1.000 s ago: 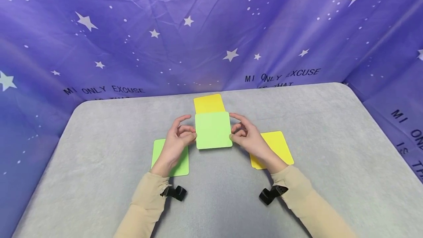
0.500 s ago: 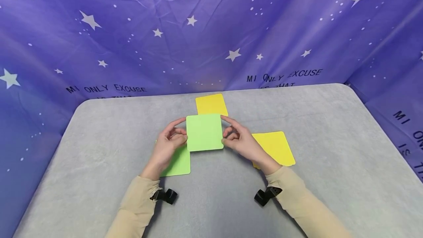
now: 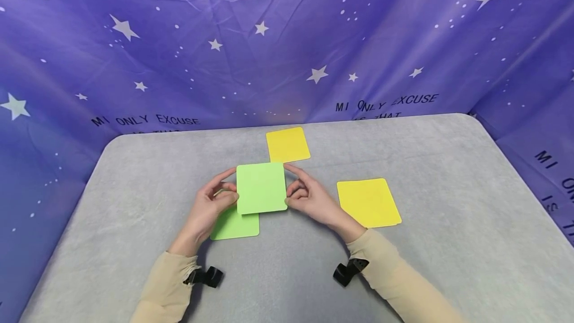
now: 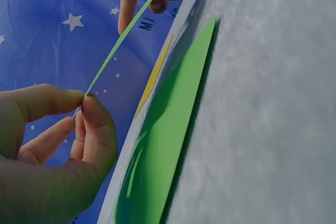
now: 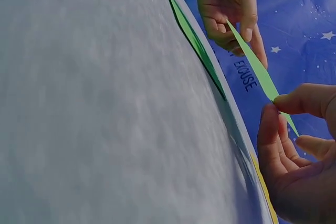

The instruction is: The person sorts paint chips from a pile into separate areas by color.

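Note:
Between both hands a square light-green card (image 3: 261, 188) with rounded corners is held up above the table. My left hand (image 3: 207, 209) pinches its left edge between thumb and fingers. On the opposite edge my right hand (image 3: 314, 202) does the same, index finger at the upper corner. Both wrist views show the card (image 4: 119, 43) nearly edge-on, raised off the surface. Below and slightly left lies another green card (image 3: 235, 226), partly hidden by the held card and my left hand.
A yellow card (image 3: 288, 144) lies at the back middle of the grey table (image 3: 287, 283). To the right is a small stack of yellow cards (image 3: 369, 202), edges slightly offset. A purple starry curtain (image 3: 278, 49) hangs behind the table.
Both hands have carried the held green card left and a little nearer, over the lying green card. The back yellow card and the right yellow stack are now more fully uncovered.

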A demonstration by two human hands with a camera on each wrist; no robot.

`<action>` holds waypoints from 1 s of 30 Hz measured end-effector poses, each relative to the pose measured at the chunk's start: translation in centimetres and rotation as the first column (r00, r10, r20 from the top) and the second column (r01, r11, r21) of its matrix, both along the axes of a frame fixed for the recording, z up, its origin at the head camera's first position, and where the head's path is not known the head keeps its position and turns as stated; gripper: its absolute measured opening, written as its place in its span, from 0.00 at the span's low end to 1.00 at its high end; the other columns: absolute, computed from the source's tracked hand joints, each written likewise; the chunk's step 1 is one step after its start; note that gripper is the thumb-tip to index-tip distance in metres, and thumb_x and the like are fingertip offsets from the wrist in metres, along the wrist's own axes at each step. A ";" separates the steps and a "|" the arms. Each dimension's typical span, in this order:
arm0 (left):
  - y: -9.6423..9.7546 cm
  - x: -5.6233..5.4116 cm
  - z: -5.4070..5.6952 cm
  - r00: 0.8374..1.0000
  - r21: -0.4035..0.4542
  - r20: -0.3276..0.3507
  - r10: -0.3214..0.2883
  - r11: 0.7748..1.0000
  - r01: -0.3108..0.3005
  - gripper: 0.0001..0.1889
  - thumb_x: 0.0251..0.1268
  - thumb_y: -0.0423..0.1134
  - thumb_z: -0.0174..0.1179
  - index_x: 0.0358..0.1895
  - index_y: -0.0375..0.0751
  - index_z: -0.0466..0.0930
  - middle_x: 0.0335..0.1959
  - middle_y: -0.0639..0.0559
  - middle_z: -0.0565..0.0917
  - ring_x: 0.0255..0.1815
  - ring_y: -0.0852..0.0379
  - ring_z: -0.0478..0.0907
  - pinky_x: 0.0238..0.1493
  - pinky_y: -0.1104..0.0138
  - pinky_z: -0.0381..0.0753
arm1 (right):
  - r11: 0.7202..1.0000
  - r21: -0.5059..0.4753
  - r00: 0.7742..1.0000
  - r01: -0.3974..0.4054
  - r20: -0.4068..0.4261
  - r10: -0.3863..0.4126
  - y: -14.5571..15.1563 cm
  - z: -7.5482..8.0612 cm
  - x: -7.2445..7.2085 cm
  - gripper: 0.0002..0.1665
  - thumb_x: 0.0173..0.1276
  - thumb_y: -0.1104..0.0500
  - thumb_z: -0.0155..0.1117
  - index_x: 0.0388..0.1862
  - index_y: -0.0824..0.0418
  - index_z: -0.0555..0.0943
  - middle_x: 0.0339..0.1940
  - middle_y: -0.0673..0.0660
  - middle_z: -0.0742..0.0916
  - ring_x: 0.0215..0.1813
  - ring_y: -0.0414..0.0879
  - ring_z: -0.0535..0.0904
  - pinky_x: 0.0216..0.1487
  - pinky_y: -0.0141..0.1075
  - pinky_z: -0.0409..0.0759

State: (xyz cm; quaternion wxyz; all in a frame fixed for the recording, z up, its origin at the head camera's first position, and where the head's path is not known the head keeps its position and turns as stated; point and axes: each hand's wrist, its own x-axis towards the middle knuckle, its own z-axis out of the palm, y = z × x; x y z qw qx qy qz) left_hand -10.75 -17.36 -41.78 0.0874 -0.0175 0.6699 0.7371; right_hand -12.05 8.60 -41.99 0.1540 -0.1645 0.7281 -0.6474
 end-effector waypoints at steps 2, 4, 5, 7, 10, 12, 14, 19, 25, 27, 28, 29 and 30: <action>-0.6 0.3 0.0 1.000 -0.015 -0.003 -0.007 1.000 0.007 0.33 0.59 0.20 0.57 0.70 0.40 0.66 0.41 0.46 0.73 0.36 0.61 0.78 0.42 0.70 0.79 | 1.000 -0.007 1.000 -0.004 0.009 0.004 -0.4 -0.1 0.1 0.45 0.59 0.76 0.61 0.75 0.59 0.59 0.37 0.61 0.79 0.33 0.44 0.78 0.38 0.29 0.77; -1.0 0.7 -0.1 1.000 -0.033 -0.004 -0.018 0.999 0.017 0.34 0.59 0.20 0.57 0.71 0.40 0.65 0.41 0.46 0.73 0.37 0.60 0.78 0.42 0.71 0.78 | 1.000 -0.016 1.000 -0.007 0.015 0.008 -0.8 -0.2 0.2 0.45 0.59 0.76 0.61 0.75 0.59 0.59 0.36 0.60 0.79 0.33 0.44 0.78 0.38 0.29 0.77; -1.2 0.8 -0.1 1.000 -0.043 -0.003 -0.023 0.999 0.023 0.35 0.59 0.20 0.57 0.71 0.41 0.64 0.41 0.45 0.73 0.37 0.60 0.78 0.43 0.72 0.78 | 1.000 -0.019 1.000 -0.009 0.017 0.009 -1.0 -0.2 0.3 0.45 0.59 0.75 0.61 0.75 0.59 0.59 0.36 0.60 0.79 0.33 0.44 0.77 0.38 0.29 0.77; -1.6 1.2 -0.1 0.999 -0.067 -0.001 -0.042 0.997 0.042 0.37 0.58 0.19 0.56 0.73 0.42 0.62 0.41 0.44 0.74 0.37 0.60 0.79 0.42 0.72 0.78 | 0.999 -0.031 1.000 -0.010 0.020 0.011 -1.4 -0.3 0.5 0.45 0.60 0.75 0.61 0.75 0.59 0.59 0.36 0.60 0.79 0.34 0.45 0.78 0.38 0.30 0.78; -2.0 1.5 -0.1 0.998 -0.096 0.002 -0.070 0.993 0.070 0.40 0.58 0.18 0.56 0.75 0.45 0.59 0.42 0.42 0.74 0.37 0.59 0.79 0.40 0.72 0.79 | 0.998 -0.058 1.000 -0.013 0.025 0.014 -1.9 -0.4 0.7 0.45 0.60 0.76 0.60 0.75 0.59 0.58 0.36 0.61 0.79 0.34 0.47 0.79 0.38 0.34 0.80; -2.2 1.8 -0.1 0.996 -0.113 0.004 -0.084 0.990 0.084 0.41 0.59 0.19 0.57 0.75 0.46 0.57 0.42 0.42 0.74 0.38 0.58 0.80 0.39 0.71 0.79 | 0.997 -0.071 0.999 -0.013 0.031 0.016 -2.3 -0.4 0.9 0.45 0.61 0.76 0.59 0.76 0.58 0.57 0.36 0.62 0.78 0.33 0.47 0.80 0.38 0.37 0.81; -2.5 2.0 -0.1 0.995 -0.125 0.005 -0.098 0.987 0.098 0.41 0.59 0.20 0.58 0.76 0.47 0.56 0.42 0.42 0.75 0.38 0.58 0.80 0.39 0.71 0.80 | 0.997 -0.078 0.999 -0.013 0.041 0.016 -2.6 -0.4 1.0 0.45 0.61 0.76 0.59 0.76 0.57 0.57 0.36 0.62 0.78 0.33 0.48 0.81 0.38 0.40 0.82; -3.3 2.4 -0.3 0.992 -0.140 0.006 -0.130 0.982 0.129 0.41 0.61 0.20 0.57 0.77 0.46 0.53 0.42 0.41 0.74 0.38 0.59 0.80 0.38 0.69 0.81 | 0.997 -0.076 0.998 -0.014 0.064 0.019 -3.2 -0.4 1.4 0.45 0.62 0.76 0.59 0.76 0.57 0.57 0.36 0.60 0.78 0.34 0.50 0.81 0.39 0.42 0.82; -4.1 3.0 -0.5 0.990 -0.176 0.007 -0.140 0.975 0.139 0.41 0.61 0.21 0.57 0.77 0.44 0.52 0.42 0.40 0.75 0.37 0.59 0.80 0.37 0.68 0.81 | 0.998 -0.058 0.996 -0.029 0.081 0.034 -3.9 -0.5 1.8 0.45 0.62 0.75 0.60 0.76 0.58 0.57 0.37 0.60 0.78 0.34 0.48 0.81 0.39 0.40 0.82; -4.4 3.2 -0.6 0.990 -0.178 0.004 -0.141 0.974 0.140 0.41 0.61 0.21 0.57 0.77 0.43 0.52 0.42 0.40 0.75 0.37 0.59 0.80 0.36 0.67 0.81 | 0.998 -0.057 0.996 -0.033 0.081 0.038 -4.1 -0.6 1.8 0.44 0.62 0.76 0.59 0.75 0.59 0.57 0.38 0.61 0.77 0.33 0.46 0.81 0.38 0.38 0.82; -4.5 3.2 -0.6 0.990 -0.178 0.003 -0.143 0.974 0.141 0.41 0.61 0.21 0.57 0.77 0.43 0.52 0.42 0.40 0.75 0.37 0.59 0.80 0.36 0.67 0.82 | 0.998 -0.056 0.996 -0.035 0.078 0.039 -4.3 -0.7 1.9 0.44 0.61 0.76 0.59 0.75 0.60 0.57 0.38 0.61 0.77 0.33 0.45 0.81 0.38 0.38 0.82; -4.6 3.3 -0.7 0.989 -0.175 0.003 -0.145 0.974 0.143 0.41 0.61 0.21 0.57 0.77 0.42 0.52 0.42 0.41 0.75 0.37 0.59 0.80 0.36 0.67 0.82 | 0.998 -0.057 0.996 -0.038 0.077 0.042 -4.4 -0.8 1.9 0.44 0.61 0.76 0.59 0.75 0.61 0.57 0.38 0.61 0.77 0.33 0.45 0.81 0.38 0.37 0.82; -4.7 3.3 -0.7 0.989 -0.173 0.004 -0.148 0.974 0.146 0.41 0.61 0.21 0.57 0.77 0.41 0.52 0.42 0.41 0.74 0.37 0.60 0.80 0.36 0.67 0.82 | 0.997 -0.058 0.996 -0.040 0.073 0.044 -4.5 -0.8 1.9 0.43 0.61 0.76 0.59 0.75 0.62 0.57 0.38 0.61 0.77 0.33 0.45 0.81 0.37 0.37 0.82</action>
